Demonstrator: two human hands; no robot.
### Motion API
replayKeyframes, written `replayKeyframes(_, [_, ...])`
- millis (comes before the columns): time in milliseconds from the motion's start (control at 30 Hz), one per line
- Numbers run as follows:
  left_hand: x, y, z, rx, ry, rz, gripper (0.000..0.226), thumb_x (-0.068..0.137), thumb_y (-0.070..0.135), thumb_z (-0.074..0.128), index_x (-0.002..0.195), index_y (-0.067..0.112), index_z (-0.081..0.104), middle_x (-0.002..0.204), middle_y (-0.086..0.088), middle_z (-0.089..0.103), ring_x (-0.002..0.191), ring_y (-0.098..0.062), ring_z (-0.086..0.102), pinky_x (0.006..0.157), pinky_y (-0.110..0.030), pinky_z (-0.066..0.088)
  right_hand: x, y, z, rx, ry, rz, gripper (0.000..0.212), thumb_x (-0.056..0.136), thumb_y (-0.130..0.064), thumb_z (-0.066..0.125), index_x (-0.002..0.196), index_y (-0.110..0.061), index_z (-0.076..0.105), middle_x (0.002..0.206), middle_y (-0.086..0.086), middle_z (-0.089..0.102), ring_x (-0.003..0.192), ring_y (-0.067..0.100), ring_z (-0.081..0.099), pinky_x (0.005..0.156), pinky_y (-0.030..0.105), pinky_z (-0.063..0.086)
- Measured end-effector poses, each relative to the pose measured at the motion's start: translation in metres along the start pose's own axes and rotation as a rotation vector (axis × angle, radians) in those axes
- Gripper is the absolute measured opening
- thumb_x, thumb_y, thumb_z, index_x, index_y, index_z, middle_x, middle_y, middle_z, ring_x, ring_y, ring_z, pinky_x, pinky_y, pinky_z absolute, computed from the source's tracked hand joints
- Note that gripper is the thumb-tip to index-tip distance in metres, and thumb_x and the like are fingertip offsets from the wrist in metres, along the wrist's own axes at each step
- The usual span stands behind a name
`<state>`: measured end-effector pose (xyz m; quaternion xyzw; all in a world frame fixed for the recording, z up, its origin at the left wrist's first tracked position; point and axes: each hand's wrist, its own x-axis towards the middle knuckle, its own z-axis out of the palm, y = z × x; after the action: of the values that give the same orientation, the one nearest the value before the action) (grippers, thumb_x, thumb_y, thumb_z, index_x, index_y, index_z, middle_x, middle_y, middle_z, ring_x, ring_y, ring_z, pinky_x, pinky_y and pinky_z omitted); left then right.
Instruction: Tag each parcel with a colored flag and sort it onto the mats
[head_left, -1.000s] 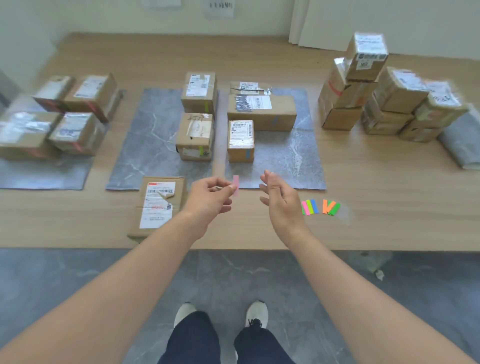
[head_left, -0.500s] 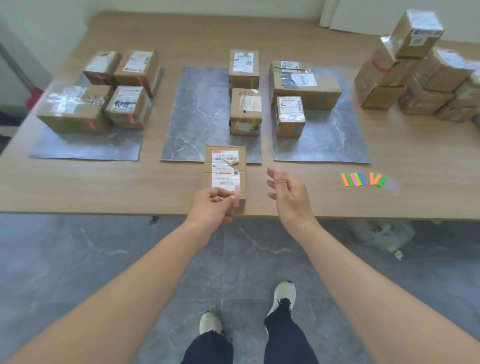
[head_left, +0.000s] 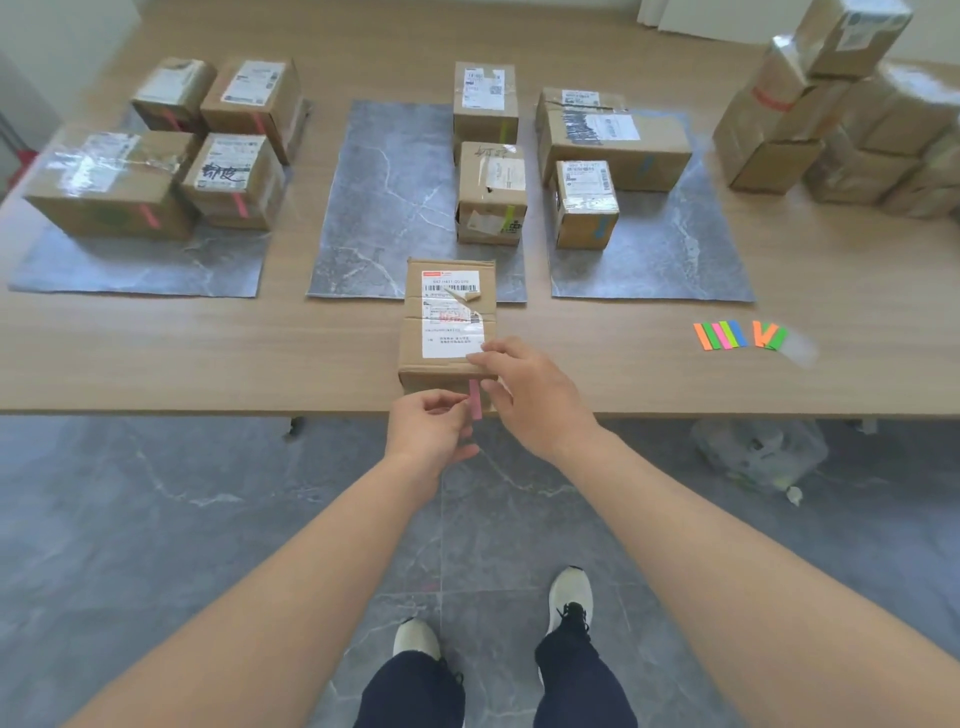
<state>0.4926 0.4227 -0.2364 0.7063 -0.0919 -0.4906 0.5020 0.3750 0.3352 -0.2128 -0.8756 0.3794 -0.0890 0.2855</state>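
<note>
A brown parcel (head_left: 447, 312) with a white label lies at the table's near edge, in front of the middle grey mat (head_left: 384, 208). My left hand (head_left: 426, 431) pinches a pink flag (head_left: 475, 402) held upright against the parcel's front face. My right hand (head_left: 530, 395) rests on the parcel's near right corner, fingers laid on top and thumb on the front beside the flag. The left mat (head_left: 145, 265) holds several parcels with pink or red flags. Two parcels with yellow-green flags stand on the middle mat. The right mat (head_left: 670, 249) carries parcels with blue flags.
Loose flags (head_left: 737, 335) in orange, green, pink and blue lie on the wooden table (head_left: 208, 353) to the right. A pile of parcels (head_left: 831, 119) is stacked at the far right. A clear plastic bag (head_left: 758, 452) sits on the floor under the table.
Both hands came down to the parcel at the table's edge. The left hand brought the pink flag to its front face and the right hand landed on its near corner.
</note>
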Motion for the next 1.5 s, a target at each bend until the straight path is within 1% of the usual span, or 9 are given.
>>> replayKeyframes(433, [0.008,0.003,0.011,-0.022,0.073,-0.01,0.004,0.089,0.013,0.076,0.086,0.01,0.075,0.1,-0.012,0.074,0.084,-0.02,0.067,0.07,-0.044,0.064,0.014,0.015,0.02,-0.151,0.192,-0.127,0.007,0.093,-0.02,0.07,0.096,-0.014,0.068,0.118,-0.002,0.057,0.092,0.024,0.062,0.061,0.042,0.057])
replayKeyframes(800, [0.014,0.002,-0.013,0.093,0.219,-0.044,0.02,0.092,0.018,0.059,0.093,0.002,0.071,0.085,-0.01,0.065,0.08,-0.023,0.061,0.067,-0.036,0.062,0.024,0.022,0.035,-0.208,0.322,-0.204,0.025,0.078,-0.01,0.081,0.083,-0.015,0.057,0.105,0.003,0.056,0.076,0.022,0.055,0.043,0.033,0.05])
replayKeyframes(900, [0.015,0.011,-0.029,0.089,0.334,-0.026,0.021,0.088,0.028,0.051,0.091,0.012,0.064,0.088,-0.006,0.066,0.079,-0.025,0.062,0.078,-0.045,0.062,0.025,0.022,0.042,-0.24,0.339,-0.21,0.032,0.075,-0.004,0.083,0.087,-0.015,0.055,0.106,0.005,0.055,0.072,0.023,0.052,0.043,0.032,0.048])
replayKeyframes(1000, [0.015,0.026,-0.035,0.09,0.395,0.071,0.016,0.092,0.028,0.044,0.083,0.017,0.052,0.076,0.001,0.05,0.072,-0.021,0.047,0.064,-0.037,0.046,0.025,0.019,0.042,-0.226,0.332,-0.18,0.038,0.073,-0.007,0.086,0.091,-0.016,0.054,0.106,0.005,0.053,0.072,0.023,0.052,0.048,0.036,0.052])
replayKeyframes(1100, [0.018,0.04,-0.034,0.076,0.346,0.128,0.023,0.099,0.027,0.042,0.078,0.021,0.048,0.078,0.006,0.045,0.074,-0.015,0.04,0.064,-0.03,0.033,0.022,0.014,0.033,-0.032,0.293,-0.097,0.04,0.075,-0.037,0.088,0.098,-0.02,0.059,0.108,0.0,0.052,0.081,0.02,0.055,0.067,0.034,0.05])
replayKeyframes(1233, [0.022,0.054,-0.029,-0.014,0.215,0.112,0.03,0.103,0.032,0.039,0.079,0.029,0.056,0.08,0.018,0.058,0.083,-0.007,0.053,0.068,-0.02,0.036,0.028,0.0,0.019,0.583,0.294,0.397,0.044,0.098,-0.059,0.054,0.126,-0.024,0.057,0.123,-0.006,0.056,0.104,0.011,0.058,0.086,0.031,0.051])
replayKeyframes(1333, [0.024,0.055,-0.028,-0.002,0.112,0.114,0.044,0.101,0.033,0.035,0.079,0.026,0.072,0.08,0.019,0.074,0.09,-0.007,0.061,0.081,-0.026,0.044,0.036,-0.01,0.012,0.945,0.077,0.615,0.041,0.108,-0.053,0.033,0.123,-0.029,0.062,0.107,-0.017,0.067,0.1,0.001,0.06,0.069,0.014,0.042])
replayKeyframes(1400, [0.023,0.057,-0.029,-0.005,0.056,0.121,0.052,0.1,0.033,0.032,0.073,0.03,0.076,0.085,0.016,0.076,0.095,-0.013,0.062,0.093,-0.033,0.044,0.038,-0.015,0.012,0.982,0.047,0.639,0.045,0.109,-0.051,0.029,0.118,-0.028,0.066,0.104,-0.012,0.072,0.093,0.003,0.062,0.062,0.013,0.039])
replayKeyframes(1500, [0.019,0.065,-0.031,-0.043,0.036,0.113,0.047,0.102,0.031,0.031,0.083,0.025,0.073,0.079,0.017,0.075,0.092,-0.013,0.062,0.094,-0.033,0.045,0.038,-0.024,0.013,0.977,0.082,0.637,0.05,0.109,-0.051,0.028,0.121,-0.022,0.067,0.111,0.0,0.075,0.089,0.017,0.066,0.049,0.009,0.043])
